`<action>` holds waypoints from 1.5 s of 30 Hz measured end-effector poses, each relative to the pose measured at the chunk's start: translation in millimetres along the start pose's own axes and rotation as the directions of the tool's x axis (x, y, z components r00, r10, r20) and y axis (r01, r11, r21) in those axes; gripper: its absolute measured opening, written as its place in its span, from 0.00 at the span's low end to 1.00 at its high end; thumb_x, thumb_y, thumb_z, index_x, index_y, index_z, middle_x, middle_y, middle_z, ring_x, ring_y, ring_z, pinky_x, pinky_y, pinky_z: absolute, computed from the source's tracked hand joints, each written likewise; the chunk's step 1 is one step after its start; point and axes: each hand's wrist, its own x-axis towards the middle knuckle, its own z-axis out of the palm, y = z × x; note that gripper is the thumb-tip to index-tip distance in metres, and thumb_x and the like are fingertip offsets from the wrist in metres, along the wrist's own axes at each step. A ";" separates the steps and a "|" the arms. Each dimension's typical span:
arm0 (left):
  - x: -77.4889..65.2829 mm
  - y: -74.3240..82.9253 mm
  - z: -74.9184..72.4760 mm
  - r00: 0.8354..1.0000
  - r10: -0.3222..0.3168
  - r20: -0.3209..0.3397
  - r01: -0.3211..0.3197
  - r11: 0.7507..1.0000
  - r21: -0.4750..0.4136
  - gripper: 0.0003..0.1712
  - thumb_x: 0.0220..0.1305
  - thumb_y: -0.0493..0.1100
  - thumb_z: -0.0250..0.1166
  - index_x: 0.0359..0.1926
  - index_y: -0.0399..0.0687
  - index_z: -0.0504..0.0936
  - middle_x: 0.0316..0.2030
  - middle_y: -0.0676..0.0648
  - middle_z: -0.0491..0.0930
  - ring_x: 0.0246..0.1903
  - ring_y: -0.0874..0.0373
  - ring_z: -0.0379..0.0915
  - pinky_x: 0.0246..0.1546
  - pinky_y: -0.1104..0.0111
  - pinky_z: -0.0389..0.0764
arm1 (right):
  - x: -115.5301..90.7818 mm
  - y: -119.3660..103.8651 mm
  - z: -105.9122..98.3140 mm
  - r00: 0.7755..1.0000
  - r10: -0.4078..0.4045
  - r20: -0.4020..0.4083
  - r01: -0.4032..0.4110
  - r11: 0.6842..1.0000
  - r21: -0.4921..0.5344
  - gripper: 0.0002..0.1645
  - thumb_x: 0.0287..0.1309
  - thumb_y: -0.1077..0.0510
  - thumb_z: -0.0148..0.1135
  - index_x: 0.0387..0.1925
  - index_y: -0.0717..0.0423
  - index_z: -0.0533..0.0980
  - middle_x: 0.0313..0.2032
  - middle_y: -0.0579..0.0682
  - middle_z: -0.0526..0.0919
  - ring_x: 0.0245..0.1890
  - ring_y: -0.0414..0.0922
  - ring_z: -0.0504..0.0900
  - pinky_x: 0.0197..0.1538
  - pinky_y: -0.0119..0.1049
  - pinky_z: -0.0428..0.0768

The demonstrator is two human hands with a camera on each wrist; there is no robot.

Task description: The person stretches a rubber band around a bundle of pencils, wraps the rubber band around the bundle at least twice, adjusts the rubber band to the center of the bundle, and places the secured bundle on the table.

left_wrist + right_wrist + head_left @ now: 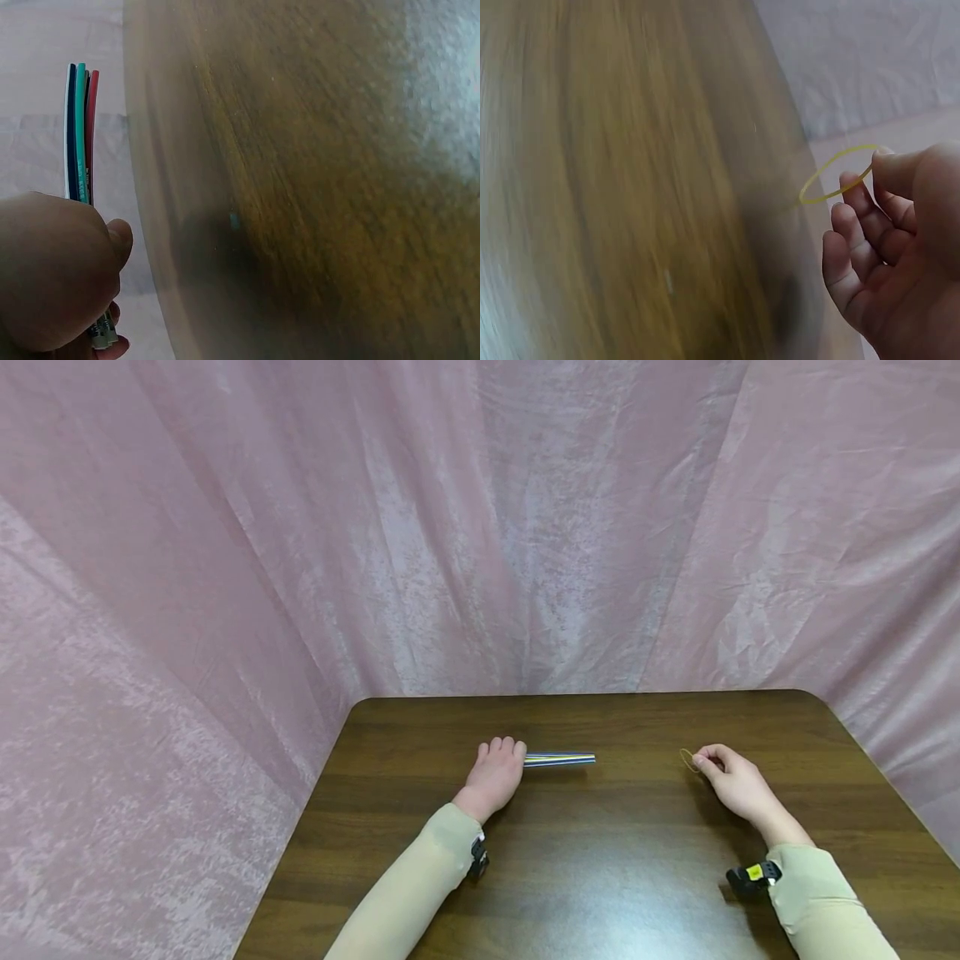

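My left hand (497,775) grips a bundle of slim, coloured pencils (558,759), held sideways above the far half of the table. In the left wrist view the pencils (80,135) show white, dark blue, green and red sides with blunt ends, and pale tips poke out below the fist. The middle of the bundle is hidden by the fingers. To the right, my right hand (737,782) pinches a thin yellow rubber band (807,188) between thumb and index finger. The band hangs as a loose loop, apart from the pencils, while the other fingers curl loosely.
Both hands are over a dark brown wooden table (600,843) with rounded far corners. Pink velvet curtains (540,527) hang behind it and at the left. A black wrist camera (752,875) sits on the right sleeve, another (478,857) on the left.
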 end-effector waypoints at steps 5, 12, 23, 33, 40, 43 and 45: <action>0.0 1.3 2.0 1.000 0.014 -0.026 -0.014 1.000 -0.019 0.06 0.83 0.34 0.52 0.54 0.45 0.72 0.47 0.45 0.75 0.47 0.49 0.67 0.51 0.55 0.68 | 2.5 -15.5 12.6 1.000 0.014 0.011 -0.014 0.998 0.063 0.22 0.84 0.49 0.51 0.54 0.66 0.76 0.45 0.60 0.82 0.43 0.52 0.77 0.45 0.46 0.73; 0.5 4.5 5.7 0.998 0.030 -0.059 -0.031 1.000 -0.004 0.07 0.83 0.34 0.48 0.54 0.44 0.72 0.46 0.45 0.74 0.48 0.48 0.69 0.49 0.57 0.68 | 6.0 -38.7 32.0 0.999 0.004 0.044 -0.013 0.981 0.192 0.21 0.84 0.51 0.53 0.56 0.68 0.75 0.46 0.61 0.83 0.42 0.50 0.79 0.40 0.35 0.78; -0.6 9.6 -4.3 0.999 0.032 -0.004 -0.032 0.999 0.016 0.08 0.85 0.36 0.48 0.55 0.45 0.72 0.48 0.47 0.75 0.48 0.50 0.68 0.50 0.58 0.68 | 14.4 -69.4 60.1 0.997 -0.011 0.074 -0.011 0.955 0.298 0.19 0.83 0.53 0.54 0.56 0.67 0.76 0.48 0.60 0.82 0.45 0.53 0.79 0.43 0.36 0.79; -1.9 12.5 -8.4 1.000 0.027 -0.004 -0.027 1.000 0.005 0.08 0.85 0.35 0.48 0.55 0.45 0.72 0.47 0.46 0.75 0.48 0.50 0.68 0.50 0.57 0.68 | 19.0 -90.5 78.1 0.993 -0.056 0.103 0.015 0.932 0.363 0.15 0.82 0.56 0.55 0.53 0.66 0.77 0.42 0.59 0.83 0.43 0.56 0.80 0.43 0.38 0.78; -2.1 11.4 -5.2 1.000 0.003 0.000 -0.003 1.000 0.018 0.07 0.84 0.35 0.50 0.54 0.45 0.73 0.47 0.45 0.75 0.48 0.49 0.68 0.51 0.57 0.69 | 20.3 -98.5 85.9 0.993 -0.083 0.085 0.048 0.934 0.354 0.12 0.81 0.57 0.56 0.49 0.64 0.78 0.40 0.61 0.83 0.38 0.56 0.79 0.40 0.36 0.75; -1.7 10.9 -3.2 1.000 -0.003 -0.021 0.004 1.000 0.024 0.05 0.83 0.35 0.52 0.53 0.44 0.73 0.46 0.45 0.75 0.47 0.49 0.69 0.50 0.56 0.70 | 20.0 -99.7 88.2 0.994 -0.089 0.068 0.063 0.948 0.313 0.12 0.81 0.56 0.57 0.48 0.62 0.79 0.40 0.59 0.84 0.39 0.52 0.78 0.42 0.38 0.74; -1.4 11.1 -2.2 1.000 -0.010 -0.028 0.010 1.000 0.027 0.04 0.83 0.35 0.53 0.53 0.44 0.73 0.45 0.44 0.75 0.47 0.48 0.68 0.50 0.56 0.70 | 19.1 -101.0 90.0 0.994 -0.098 0.056 0.078 0.955 0.287 0.11 0.81 0.55 0.58 0.48 0.61 0.80 0.40 0.57 0.85 0.38 0.49 0.78 0.43 0.39 0.74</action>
